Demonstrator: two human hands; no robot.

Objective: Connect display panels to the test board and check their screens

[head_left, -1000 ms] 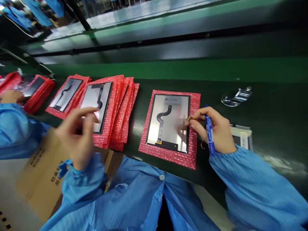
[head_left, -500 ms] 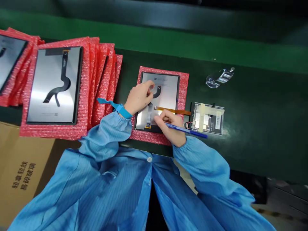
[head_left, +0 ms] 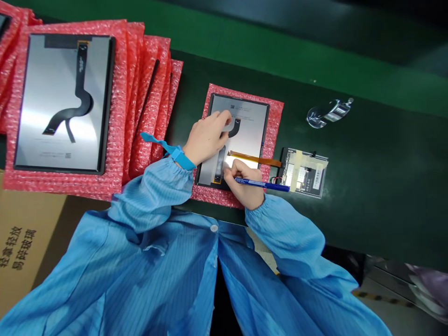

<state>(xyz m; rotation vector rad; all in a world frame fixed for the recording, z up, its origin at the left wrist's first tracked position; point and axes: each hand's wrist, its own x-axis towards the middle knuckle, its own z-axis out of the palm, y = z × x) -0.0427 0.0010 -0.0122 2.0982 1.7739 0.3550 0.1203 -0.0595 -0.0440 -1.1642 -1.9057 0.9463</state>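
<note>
My right hand (head_left: 245,184) grips a blue pen (head_left: 262,185). My left hand (head_left: 206,137) rests open on a screen (head_left: 252,112). More screens (head_left: 63,102) sit piled at upper left.

Display panel (head_left: 250,126) partly hidden under left hand (head_left: 206,137) and right hand (head_left: 243,184); blue pen (head_left: 262,185) tip concealed; circuit board label (head_left: 317,178) too small to read; bubble-wrap sleeves (head_left: 10,93) cut off at left.

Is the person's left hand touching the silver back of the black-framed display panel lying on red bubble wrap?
Touching. The head view shows the left hand with its fingertips lying on the silver black-framed display panel.
</note>
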